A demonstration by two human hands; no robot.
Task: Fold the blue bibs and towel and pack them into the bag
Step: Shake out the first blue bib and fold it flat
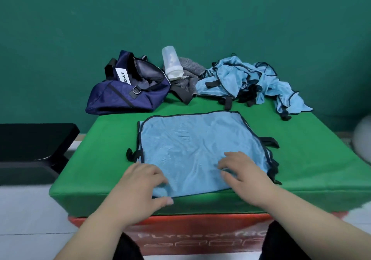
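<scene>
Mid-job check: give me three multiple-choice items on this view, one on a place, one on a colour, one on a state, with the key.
1. Where is the bag?
A. back left of the table
B. front right
C. on the floor

2. What colour is the table top?
A. red
B. green
C. white

3. How does the bib under the hands lie?
A. balled up
B. spread flat
C. inside the bag

Key:
1 A: the bag sits behind and to the left of the bib.
2 B: green shows all round the bib.
3 B: it lies flat, with the left hand and right hand on its near edge.
</scene>
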